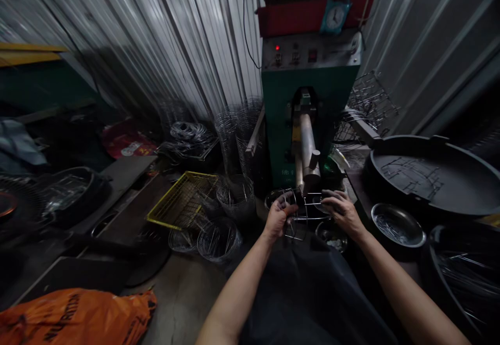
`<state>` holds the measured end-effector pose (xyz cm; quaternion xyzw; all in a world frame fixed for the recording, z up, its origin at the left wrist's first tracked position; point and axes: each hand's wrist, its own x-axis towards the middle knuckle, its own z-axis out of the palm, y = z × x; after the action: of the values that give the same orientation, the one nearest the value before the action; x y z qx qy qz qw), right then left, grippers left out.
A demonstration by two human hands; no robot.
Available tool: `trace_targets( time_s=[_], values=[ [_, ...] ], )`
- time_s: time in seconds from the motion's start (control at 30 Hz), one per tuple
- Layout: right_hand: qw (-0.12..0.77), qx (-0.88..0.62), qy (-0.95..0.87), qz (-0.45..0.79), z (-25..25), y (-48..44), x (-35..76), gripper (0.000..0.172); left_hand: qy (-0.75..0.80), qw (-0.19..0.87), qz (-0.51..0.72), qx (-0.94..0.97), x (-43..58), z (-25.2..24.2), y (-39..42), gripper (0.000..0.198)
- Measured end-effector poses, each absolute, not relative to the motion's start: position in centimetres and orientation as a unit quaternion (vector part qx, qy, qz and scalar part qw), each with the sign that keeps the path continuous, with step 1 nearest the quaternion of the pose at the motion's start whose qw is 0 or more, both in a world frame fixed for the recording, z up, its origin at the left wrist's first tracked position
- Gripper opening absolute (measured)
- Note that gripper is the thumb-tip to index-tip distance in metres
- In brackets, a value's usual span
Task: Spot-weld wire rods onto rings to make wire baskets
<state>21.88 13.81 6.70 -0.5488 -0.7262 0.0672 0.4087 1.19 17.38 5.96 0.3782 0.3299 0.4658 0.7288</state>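
Note:
My left hand (pixel 280 214) is closed around the left side of a small frame of bent metal wire (pixel 300 218). At the frame's right end, my right hand (pixel 339 207) pinches a thin straight wire (pixel 313 194) between thumb and fingers; whether that wire is joined to the frame I cannot tell. Both hands are just below the metal arms (pixel 309 144) of a green machine (pixel 275 121), which looks like a spot welder. The frame sits close to the arm tips, and the exact contact is hidden in the dark. A small bowl (pixel 331 237) stands under my right hand.
To the right are a large round black tray (pixel 461 207) with wire pieces and a metal bowl (pixel 398 224) of small parts. Wire mesh cylinders (pixel 219 240) and a yellow-rimmed basket (pixel 164 219) stand left. An orange sack (pixel 78 316) lies at lower left.

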Motion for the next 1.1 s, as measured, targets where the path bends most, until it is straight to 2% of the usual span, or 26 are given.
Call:
trace_targets(
  time_s=[0.6,1.1],
  values=[
    [0.372,-0.573,-0.719,0.128,7.3,16.0,22.5,0.015,0.336,0.728,0.48,0.356,1.7,5.3,18.8,0.058],
    [0.382,-0.579,-0.706,0.144,7.2,16.4,22.8,0.017,0.335,0.734,0.478,0.348,2.0,5.8,19.0,0.057]
  ],
)
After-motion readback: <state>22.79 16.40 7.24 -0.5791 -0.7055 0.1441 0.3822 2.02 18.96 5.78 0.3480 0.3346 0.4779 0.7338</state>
